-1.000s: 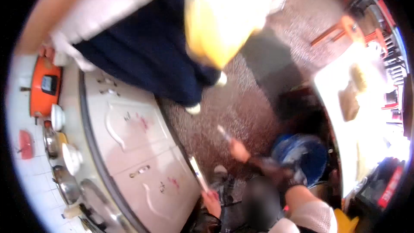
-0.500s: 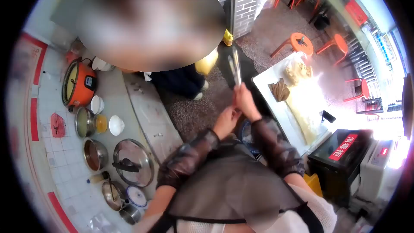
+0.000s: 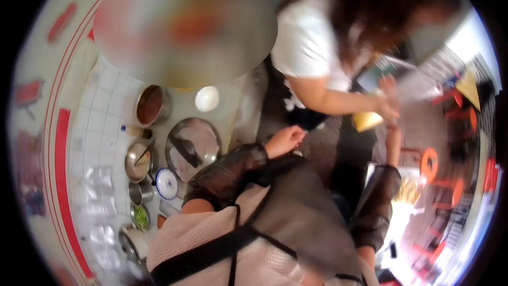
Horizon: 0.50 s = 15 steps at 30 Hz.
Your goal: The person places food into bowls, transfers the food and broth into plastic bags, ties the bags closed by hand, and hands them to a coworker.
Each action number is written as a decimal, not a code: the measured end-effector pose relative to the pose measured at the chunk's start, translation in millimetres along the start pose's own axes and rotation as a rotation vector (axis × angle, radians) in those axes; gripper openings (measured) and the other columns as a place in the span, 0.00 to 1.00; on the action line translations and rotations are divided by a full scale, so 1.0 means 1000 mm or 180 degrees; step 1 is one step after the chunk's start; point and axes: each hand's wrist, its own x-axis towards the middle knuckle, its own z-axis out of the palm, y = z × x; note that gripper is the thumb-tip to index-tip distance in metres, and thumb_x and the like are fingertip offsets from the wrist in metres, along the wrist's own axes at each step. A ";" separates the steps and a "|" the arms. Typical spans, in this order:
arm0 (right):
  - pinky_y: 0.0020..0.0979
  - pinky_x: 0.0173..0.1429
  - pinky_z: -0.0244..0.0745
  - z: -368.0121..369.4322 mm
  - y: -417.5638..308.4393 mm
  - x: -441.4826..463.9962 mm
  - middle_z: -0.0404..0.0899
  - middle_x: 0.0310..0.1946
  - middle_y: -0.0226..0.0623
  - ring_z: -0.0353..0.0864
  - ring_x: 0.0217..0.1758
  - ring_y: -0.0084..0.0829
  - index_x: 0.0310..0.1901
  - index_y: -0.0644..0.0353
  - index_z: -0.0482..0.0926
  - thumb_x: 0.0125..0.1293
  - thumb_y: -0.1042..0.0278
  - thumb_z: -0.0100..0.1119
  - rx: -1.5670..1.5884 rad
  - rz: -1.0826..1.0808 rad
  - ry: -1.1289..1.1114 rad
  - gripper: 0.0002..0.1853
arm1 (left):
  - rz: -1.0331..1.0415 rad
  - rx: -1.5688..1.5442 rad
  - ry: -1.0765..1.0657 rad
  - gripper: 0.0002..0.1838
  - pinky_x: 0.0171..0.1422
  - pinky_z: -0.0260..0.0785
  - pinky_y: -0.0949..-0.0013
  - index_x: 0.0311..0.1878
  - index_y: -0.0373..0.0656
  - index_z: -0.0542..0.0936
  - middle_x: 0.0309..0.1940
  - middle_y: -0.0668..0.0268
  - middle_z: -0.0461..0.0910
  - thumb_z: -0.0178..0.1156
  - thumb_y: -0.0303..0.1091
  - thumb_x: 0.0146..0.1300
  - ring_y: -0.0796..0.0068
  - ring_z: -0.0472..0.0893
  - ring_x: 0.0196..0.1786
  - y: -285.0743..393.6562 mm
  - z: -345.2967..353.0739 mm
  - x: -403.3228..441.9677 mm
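My left hand point(image 3: 286, 141) is in front of my body with its fingers curled closed; I see nothing sticking out of it. My right arm reaches out to the right in a dark sheer sleeve. My right hand point(image 3: 390, 92) is blurred and overlaps the hand point(image 3: 385, 110) of another person in a white short-sleeved top. Motion blur hides my right fingers and whether they hold anything. A yellow thing point(image 3: 366, 121) shows just below that person's forearm. A steel pot lid point(image 3: 193, 148) lies on the counter to the left of my left hand.
Along the left counter stand a pot of reddish-brown contents point(image 3: 153, 105), a white bowl point(image 3: 207, 98), a blue-rimmed dish point(image 3: 167, 184), and a pan with a utensil point(image 3: 138, 162). A white table point(image 3: 369, 175) is at right, with orange stools point(image 3: 428, 165) beyond.
My view has turned toward the left. My right hand has moved away from my left and out to the other person's hand. The long shiny thing it held no longer shows clearly.
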 end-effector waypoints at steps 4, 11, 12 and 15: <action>0.40 0.46 0.72 -0.033 0.015 0.070 0.80 0.38 0.50 0.79 0.44 0.44 0.45 0.66 0.77 0.70 0.59 0.44 -0.1531 0.0758 -0.0536 0.18 | -0.0365 -0.0033 0.0539 0.12 0.37 0.72 0.72 0.47 0.37 0.74 0.31 0.64 0.79 0.51 0.36 0.69 0.77 0.79 0.30 -0.037 -0.036 -0.002; 0.30 0.40 0.72 -0.087 0.121 0.029 0.79 0.34 0.43 0.77 0.35 0.29 0.46 0.64 0.76 0.68 0.63 0.50 -0.0100 0.0199 0.1567 0.13 | -0.1066 0.0665 0.3963 0.18 0.50 0.68 0.62 0.53 0.36 0.71 0.41 0.53 0.74 0.55 0.35 0.62 0.61 0.76 0.43 -0.147 -0.097 -0.125; 0.29 0.38 0.72 -0.082 0.123 0.003 0.78 0.34 0.41 0.76 0.34 0.29 0.46 0.64 0.75 0.68 0.64 0.50 0.0024 0.0450 0.1668 0.13 | -0.1314 0.1454 0.4266 0.20 0.53 0.66 0.59 0.54 0.34 0.69 0.44 0.50 0.72 0.55 0.32 0.60 0.52 0.73 0.46 -0.148 -0.104 -0.152; 0.26 0.35 0.71 -0.045 0.128 -0.086 0.77 0.33 0.38 0.74 0.31 0.26 0.47 0.62 0.74 0.67 0.66 0.51 0.0611 0.1406 0.1252 0.12 | -0.2168 0.2284 0.4957 0.25 0.56 0.63 0.53 0.56 0.30 0.67 0.48 0.46 0.69 0.58 0.32 0.56 0.43 0.70 0.50 -0.147 -0.125 -0.199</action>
